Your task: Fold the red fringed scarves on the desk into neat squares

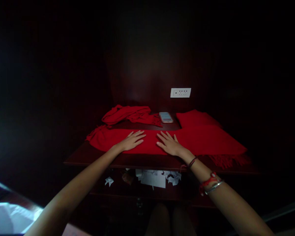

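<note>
A long red scarf (208, 139) with fringed ends lies spread flat along the dark wooden shelf. My left hand (132, 141) rests palm down on its narrow strip, fingers stretched out. Beside it, a short gap away, my right hand (169, 143) presses on the same strip with fingers spread. To the right the cloth widens, and its fringe hangs over near the shelf's front edge. Another red cloth (127, 114), loosely bunched and fringed, lies behind my left hand.
Between the red cloths at the back sits a small blurred rectangular object (166, 117). A white socket plate (180, 92) is on the back wall. On a lower shelf lie papers (152, 179) and a crumpled white scrap (109, 181). White fabric (11, 218) shows at lower left.
</note>
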Demonstrator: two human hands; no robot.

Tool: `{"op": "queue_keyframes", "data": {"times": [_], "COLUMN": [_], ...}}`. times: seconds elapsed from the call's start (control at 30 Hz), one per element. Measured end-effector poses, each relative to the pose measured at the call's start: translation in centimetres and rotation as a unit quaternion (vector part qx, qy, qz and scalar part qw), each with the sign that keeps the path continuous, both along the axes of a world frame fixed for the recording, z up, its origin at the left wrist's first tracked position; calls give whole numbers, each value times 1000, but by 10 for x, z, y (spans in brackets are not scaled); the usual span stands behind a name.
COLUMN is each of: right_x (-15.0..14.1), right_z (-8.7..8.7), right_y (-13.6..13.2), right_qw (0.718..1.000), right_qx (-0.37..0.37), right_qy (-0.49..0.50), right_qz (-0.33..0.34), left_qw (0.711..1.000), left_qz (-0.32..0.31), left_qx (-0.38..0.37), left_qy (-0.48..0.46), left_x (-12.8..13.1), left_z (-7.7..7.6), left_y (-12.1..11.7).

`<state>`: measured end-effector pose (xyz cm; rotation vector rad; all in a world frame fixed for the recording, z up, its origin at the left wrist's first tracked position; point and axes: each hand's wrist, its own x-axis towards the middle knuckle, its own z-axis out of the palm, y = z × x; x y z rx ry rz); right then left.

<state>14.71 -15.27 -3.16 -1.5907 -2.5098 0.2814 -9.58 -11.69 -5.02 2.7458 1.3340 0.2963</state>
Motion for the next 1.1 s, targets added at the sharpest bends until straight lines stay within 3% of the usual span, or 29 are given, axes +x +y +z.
{"op": "queue_keyframes", "data": {"times": [0.17,0.27,0.43,0.6,0.67,0.73,0.83,0.9,1.0,1.1], "right_x": [-8,-19,-38,-43,-43,-43,-43,-43,-43,-42], "right_z": [8,7,0,-10,-13,-15,-15,-14,-13,-14], "right_y": [-4,-1,6,9,10,10,9,8,5,4], "right_qw": [998,996,993,990,991,991,991,991,992,994], "right_qx": [14,-2,-18,-48,-40,-37,-35,-31,-26,-2], "right_qy": [8,2,-9,-59,-64,-68,-72,-71,-66,-44], "right_qz": [66,92,116,117,112,107,105,106,104,105], "left_qw": [999,998,980,910,895,890,905,944,991,992], "left_qz": [-27,-2,168,397,429,437,395,280,48,-86], "left_qx": [25,57,95,-14,-46,-25,86,131,74,18], "left_qy": [-28,-9,50,114,116,126,135,118,97,91], "left_x": [-18,-45,-108,-156,-161,-157,-133,-111,-79,-57], "left_z": [10,18,25,22,25,31,39,40,38,35], "left_y": [-15,-16,-5,0,-1,-4,-12,-21,-39,-53]}}
